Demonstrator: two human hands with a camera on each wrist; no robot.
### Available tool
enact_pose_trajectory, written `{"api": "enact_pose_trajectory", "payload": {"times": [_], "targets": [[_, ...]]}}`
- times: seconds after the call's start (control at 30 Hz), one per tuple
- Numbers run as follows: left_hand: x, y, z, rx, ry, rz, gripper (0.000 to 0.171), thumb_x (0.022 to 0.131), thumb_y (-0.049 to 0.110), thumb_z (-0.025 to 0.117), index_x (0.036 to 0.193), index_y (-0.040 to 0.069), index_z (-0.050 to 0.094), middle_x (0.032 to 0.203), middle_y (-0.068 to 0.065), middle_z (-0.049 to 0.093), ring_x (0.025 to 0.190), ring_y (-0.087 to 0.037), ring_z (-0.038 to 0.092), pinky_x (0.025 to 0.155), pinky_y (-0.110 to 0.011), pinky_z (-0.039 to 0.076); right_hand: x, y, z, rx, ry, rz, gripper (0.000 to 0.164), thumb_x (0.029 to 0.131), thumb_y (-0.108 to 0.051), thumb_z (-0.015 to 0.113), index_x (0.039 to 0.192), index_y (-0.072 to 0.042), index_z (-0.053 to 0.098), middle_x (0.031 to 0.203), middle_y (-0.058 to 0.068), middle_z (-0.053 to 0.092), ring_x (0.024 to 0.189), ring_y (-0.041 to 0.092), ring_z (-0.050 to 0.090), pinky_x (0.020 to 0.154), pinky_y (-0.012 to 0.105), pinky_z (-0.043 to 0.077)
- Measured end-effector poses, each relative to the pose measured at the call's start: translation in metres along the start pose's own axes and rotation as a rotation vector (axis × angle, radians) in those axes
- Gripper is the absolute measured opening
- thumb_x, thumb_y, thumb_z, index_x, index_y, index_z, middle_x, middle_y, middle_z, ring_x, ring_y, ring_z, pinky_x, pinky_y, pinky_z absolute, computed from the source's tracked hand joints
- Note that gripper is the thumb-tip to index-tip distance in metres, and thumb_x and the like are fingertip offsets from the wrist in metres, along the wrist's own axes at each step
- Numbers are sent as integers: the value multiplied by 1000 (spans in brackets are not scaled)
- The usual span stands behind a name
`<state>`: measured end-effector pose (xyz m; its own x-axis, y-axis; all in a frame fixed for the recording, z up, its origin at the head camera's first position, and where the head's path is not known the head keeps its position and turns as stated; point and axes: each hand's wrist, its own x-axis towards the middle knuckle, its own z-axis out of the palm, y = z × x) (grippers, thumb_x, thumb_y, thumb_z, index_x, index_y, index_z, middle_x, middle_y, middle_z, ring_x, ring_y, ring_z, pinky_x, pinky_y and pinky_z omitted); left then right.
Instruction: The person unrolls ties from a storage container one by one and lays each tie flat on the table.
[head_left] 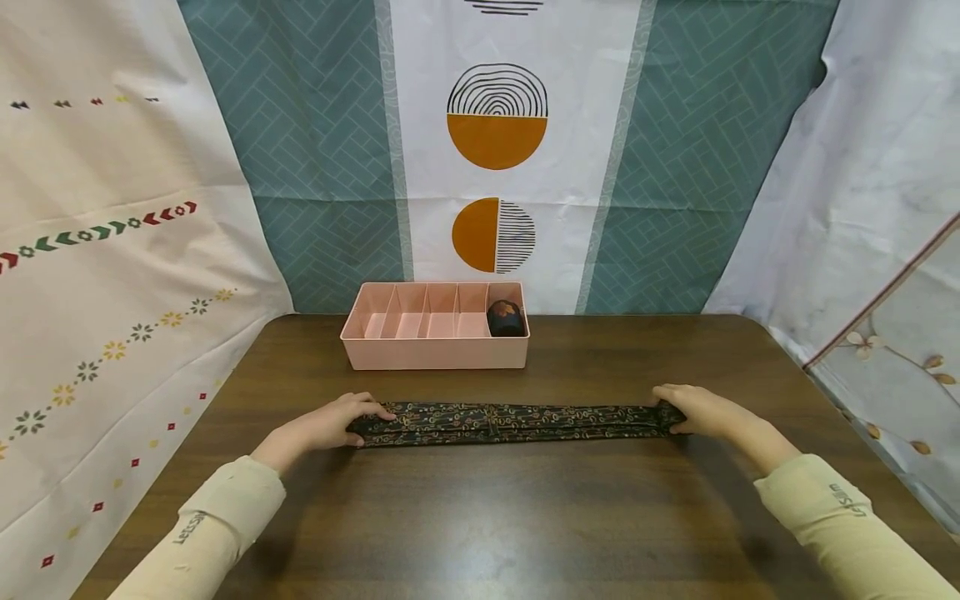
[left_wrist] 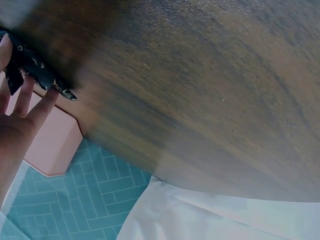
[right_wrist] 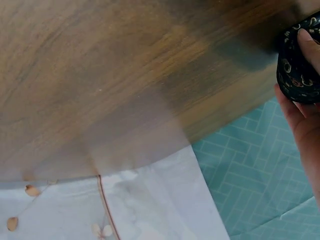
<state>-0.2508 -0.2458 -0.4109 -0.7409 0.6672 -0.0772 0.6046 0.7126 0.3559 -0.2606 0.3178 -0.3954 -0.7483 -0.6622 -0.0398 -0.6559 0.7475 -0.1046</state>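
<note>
A dark necktie (head_left: 450,423) with a small gold and red pattern lies stretched lengthwise across the wooden table. Its left end is under my left hand (head_left: 341,421), where thumb and fingers pinch the cloth. In the left wrist view a flap of the dark cloth (left_wrist: 35,67) shows between the fingers. My right hand (head_left: 705,411) grips the other end, which forms a thick, rounded bundle (right_wrist: 295,70) between thumb and fingers in the right wrist view. A narrow loop (head_left: 492,421) crosses the tie near its middle.
Behind the necktie stands a pink divided box (head_left: 438,354). Its rightmost compartment holds a dark rolled cloth (head_left: 506,318) with an orange leaf motif. Patterned curtains (head_left: 322,167) hang along the back and both sides of the brown table (head_left: 480,517).
</note>
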Motion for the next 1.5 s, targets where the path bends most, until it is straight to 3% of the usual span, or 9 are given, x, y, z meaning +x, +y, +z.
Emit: {"api": "enact_pose_trajectory", "payload": {"times": [0.33, 0.43, 0.6, 1.0, 1.33, 1.5], "targets": [[-1, 2, -2, 5, 7, -2, 50, 77, 0, 73, 124, 12, 61, 116, -14, 55, 109, -38, 50, 91, -55, 43, -8, 6, 0, 26, -33, 59, 52, 70, -6, 79, 115, 5, 56, 111, 23, 60, 103, 42, 58, 82, 48, 51], [-1, 2, -2, -2, 5, -6, 50, 77, 0, 73, 124, 12, 61, 116, -14, 56, 109, -38, 50, 91, -55, 43, -10, 7, -1, 5, -37, 67, 47, 70, -8, 80, 110, 5, 58, 109, 23, 60, 100, 41, 59, 80, 47, 52], [0, 2, -1, -9, 2, -12, 50, 77, 0, 73, 124, 12, 61, 116, -13, 56, 110, -37, 50, 92, -55, 42, -10, 9, 0, -5, 2, 19, 37, 68, -7, 81, 98, -2, 61, 97, 10, 60, 91, 32, 62, 75, 41, 52], [-1, 2, -1, 5, 11, 6, 50, 77, 0, 73, 124, 11, 61, 116, -14, 55, 109, -37, 50, 91, -55, 43, -12, 12, -2, -14, -7, 4, 41, 64, -5, 83, 93, -4, 54, 92, 8, 63, 87, 30, 63, 71, 38, 52], [0, 2, -3, -1, 0, 3, 48, 78, 1, 73, 123, 12, 62, 119, -15, 55, 111, -39, 50, 92, -55, 43, -12, 12, -3, -24, -42, 32, 40, 67, -3, 81, 100, -2, 59, 101, 16, 61, 94, 38, 61, 75, 45, 52], [-1, 1, -3, -20, -7, -6, 46, 78, 2, 73, 121, 12, 63, 119, -16, 55, 112, -41, 48, 92, -56, 42, -13, 12, -2, -25, -39, 32, 36, 67, -3, 81, 96, -7, 60, 103, 20, 61, 96, 42, 60, 75, 47, 52]]}}
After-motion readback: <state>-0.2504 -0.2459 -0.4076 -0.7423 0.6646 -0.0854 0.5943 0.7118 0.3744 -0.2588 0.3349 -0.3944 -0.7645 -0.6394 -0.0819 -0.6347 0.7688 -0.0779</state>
